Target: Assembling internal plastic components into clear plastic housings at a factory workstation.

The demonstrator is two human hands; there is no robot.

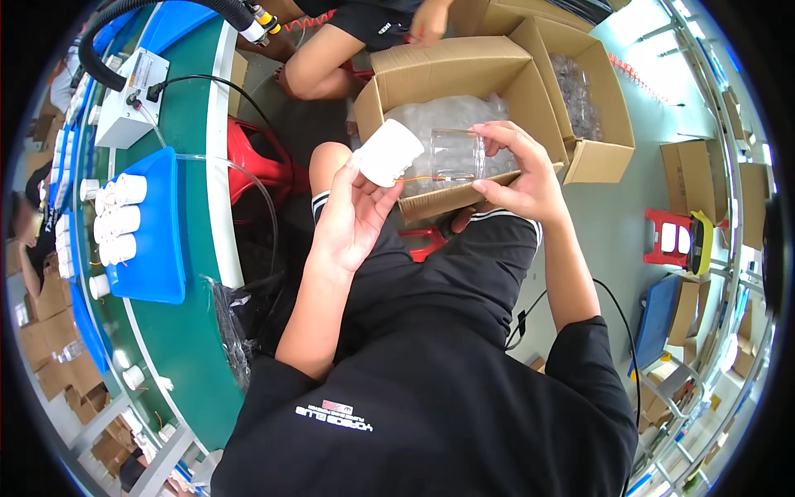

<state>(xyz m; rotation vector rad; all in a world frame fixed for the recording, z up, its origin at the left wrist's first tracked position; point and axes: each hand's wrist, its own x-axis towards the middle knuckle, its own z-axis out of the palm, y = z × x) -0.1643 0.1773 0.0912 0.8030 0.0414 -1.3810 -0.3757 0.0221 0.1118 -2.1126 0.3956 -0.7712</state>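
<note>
My left hand [354, 217] grips a white cylindrical part [387, 156] between thumb and fingers, tilted in front of my lap. A thin orange wire [418, 178] runs from this part toward the right, with a small pale piece at its end. My right hand [523, 170] holds a clear, cup-like cylinder [447, 149] on its side, thumb below and fingers above. The wire's end overlaps the clear cylinder; whether it lies inside or in front, I cannot tell. Both pieces are close together above an open cardboard box [451, 62].
Clear plastic wrapping [414, 116] fills part of that box. Another box [598, 161] holds clear pieces. At left, a blue tray [170, 269] with several white parts [124, 219] lies by a green bench [207, 331]. A red stool [248, 157] and another person's hand [431, 21] are beyond.
</note>
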